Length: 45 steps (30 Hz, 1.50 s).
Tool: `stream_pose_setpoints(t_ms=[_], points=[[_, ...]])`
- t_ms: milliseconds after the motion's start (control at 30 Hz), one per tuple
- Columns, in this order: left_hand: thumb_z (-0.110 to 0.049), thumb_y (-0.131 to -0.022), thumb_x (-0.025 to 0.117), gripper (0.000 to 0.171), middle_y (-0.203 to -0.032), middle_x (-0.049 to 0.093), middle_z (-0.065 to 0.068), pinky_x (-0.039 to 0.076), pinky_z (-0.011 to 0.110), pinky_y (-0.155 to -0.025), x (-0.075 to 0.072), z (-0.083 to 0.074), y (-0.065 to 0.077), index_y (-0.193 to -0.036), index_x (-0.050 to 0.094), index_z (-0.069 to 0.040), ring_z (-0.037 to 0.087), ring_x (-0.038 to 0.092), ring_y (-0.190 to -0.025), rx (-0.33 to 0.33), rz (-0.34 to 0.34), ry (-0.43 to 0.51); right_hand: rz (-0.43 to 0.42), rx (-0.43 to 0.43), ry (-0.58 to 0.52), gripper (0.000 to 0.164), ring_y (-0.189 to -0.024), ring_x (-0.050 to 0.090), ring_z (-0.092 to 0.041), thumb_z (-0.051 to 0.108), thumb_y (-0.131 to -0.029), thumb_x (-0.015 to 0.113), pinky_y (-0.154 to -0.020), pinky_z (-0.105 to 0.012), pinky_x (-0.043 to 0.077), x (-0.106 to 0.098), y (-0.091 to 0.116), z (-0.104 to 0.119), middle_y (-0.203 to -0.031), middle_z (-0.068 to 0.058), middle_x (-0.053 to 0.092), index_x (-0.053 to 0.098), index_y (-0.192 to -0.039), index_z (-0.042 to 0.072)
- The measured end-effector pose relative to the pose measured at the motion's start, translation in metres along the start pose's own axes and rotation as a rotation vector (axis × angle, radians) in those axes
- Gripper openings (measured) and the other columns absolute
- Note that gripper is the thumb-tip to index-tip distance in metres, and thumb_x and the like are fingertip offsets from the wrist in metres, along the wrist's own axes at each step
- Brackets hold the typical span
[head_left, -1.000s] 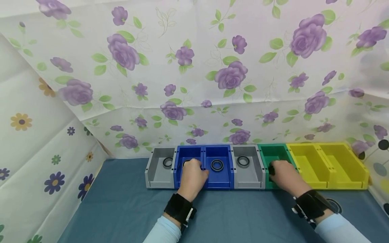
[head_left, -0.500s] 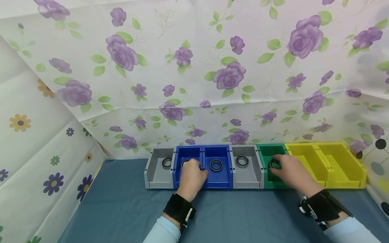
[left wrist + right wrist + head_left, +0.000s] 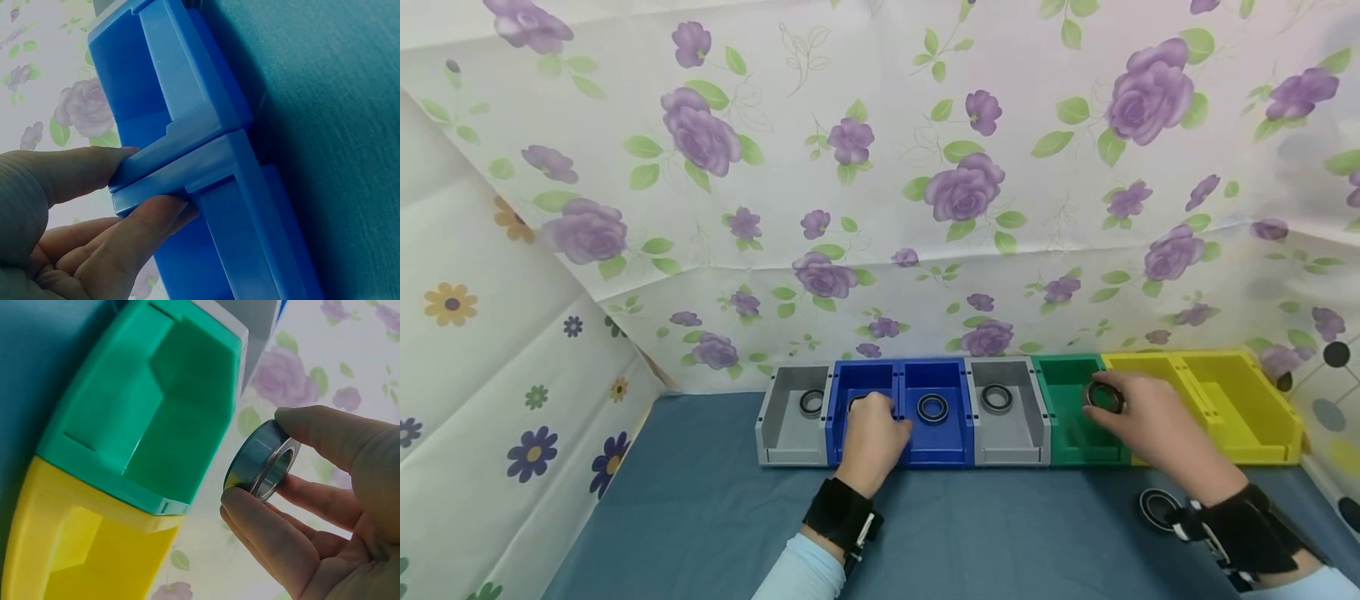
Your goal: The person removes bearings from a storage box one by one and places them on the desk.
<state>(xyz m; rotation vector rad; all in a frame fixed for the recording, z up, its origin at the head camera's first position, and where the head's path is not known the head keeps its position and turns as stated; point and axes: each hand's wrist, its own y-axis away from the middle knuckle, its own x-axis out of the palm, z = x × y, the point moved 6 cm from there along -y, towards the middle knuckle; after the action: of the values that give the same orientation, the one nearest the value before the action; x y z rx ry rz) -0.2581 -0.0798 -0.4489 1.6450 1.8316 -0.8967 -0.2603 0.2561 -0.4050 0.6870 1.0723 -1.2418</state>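
My left hand (image 3: pixel 876 437) pinches the adjoining side walls of two blue bins, the left blue bin (image 3: pixel 863 377) and the right blue bin (image 3: pixel 936 450). In the left wrist view the thumb lies on one side of these walls (image 3: pixel 178 159) and the fingers on the other. A metal ball bearing (image 3: pixel 253 459) is pinched between the thumb and fingers of my right hand (image 3: pixel 1157 417). It is held tilted above the right side of the green bin (image 3: pixel 1071 450), near the yellow bin (image 3: pixel 1165 454). No bearing shows inside the green bin.
One bearing (image 3: pixel 932 422) lies in the right blue bin; another in the left one is mostly hidden. Grey bins at left (image 3: pixel 793 457) and centre (image 3: pixel 1011 457) each hold one bearing. Another bearing (image 3: pixel 1144 508) lies on the blue cloth (image 3: pixel 1000 533) by my right wrist.
My right hand has lifted the bearing from the green bin and moved it right. The bearing on the cloth has come back into sight beside the wrist. My left hand stays put.
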Motion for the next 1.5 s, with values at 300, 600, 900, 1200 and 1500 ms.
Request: stream_pose_setpoints(t_ms=[300,600,900,1200,1500], points=[[-0.017,-0.081,0.071,0.034,-0.056,0.022,-0.009,0.021,0.021,-0.037,0.000,0.000,-0.001,-0.057,0.047,-0.013,0.004,0.026,-0.041,0.007,-0.002,0.000,0.133,0.071,0.028,0.057,-0.061,0.051,-0.009,0.038,-0.078,0.073,-0.048,-0.026,0.042,0.018,0.030,-0.003,-0.093,-0.010,0.062,0.058,-0.120,0.002],[-0.017,-0.081,0.071,0.024,-0.055,0.025,-0.010,0.021,0.022,-0.037,0.000,0.002,-0.001,-0.063,0.057,-0.010,0.003,0.028,-0.040,0.002,-0.001,0.006,0.184,0.103,0.035,0.057,-0.081,0.059,-0.023,0.041,-0.070,0.078,-0.059,-0.035,0.049,0.037,0.055,-0.008,-0.097,-0.010,0.062,0.063,-0.111,0.005],[-0.017,-0.080,0.072,0.032,-0.057,0.021,-0.009,0.019,0.022,-0.038,0.000,0.001,0.001,-0.059,0.049,-0.012,0.004,0.025,-0.041,-0.014,0.007,0.004,0.222,0.131,0.043,0.054,-0.088,0.060,-0.027,0.042,-0.065,0.080,-0.068,-0.044,0.048,0.062,0.068,-0.017,-0.097,-0.006,0.063,0.066,-0.106,0.009],[-0.017,-0.081,0.071,0.026,-0.054,0.026,-0.010,0.021,0.022,-0.037,-0.001,-0.001,0.000,-0.062,0.054,-0.011,0.003,0.029,-0.040,-0.010,0.005,0.004,0.264,0.165,0.025,0.054,-0.092,0.058,-0.029,0.040,-0.064,0.081,-0.075,-0.049,0.046,0.073,0.071,-0.025,-0.099,-0.007,0.062,0.066,-0.105,0.008],[-0.018,-0.081,0.071,0.027,-0.055,0.023,-0.010,0.020,0.022,-0.037,-0.001,-0.001,0.000,-0.061,0.054,-0.011,0.004,0.026,-0.040,-0.002,-0.001,0.008,0.280,0.160,0.031,0.054,-0.091,0.058,-0.027,0.039,-0.063,0.081,-0.074,-0.048,0.046,0.080,0.072,-0.027,-0.099,-0.006,0.062,0.066,-0.105,0.009]])
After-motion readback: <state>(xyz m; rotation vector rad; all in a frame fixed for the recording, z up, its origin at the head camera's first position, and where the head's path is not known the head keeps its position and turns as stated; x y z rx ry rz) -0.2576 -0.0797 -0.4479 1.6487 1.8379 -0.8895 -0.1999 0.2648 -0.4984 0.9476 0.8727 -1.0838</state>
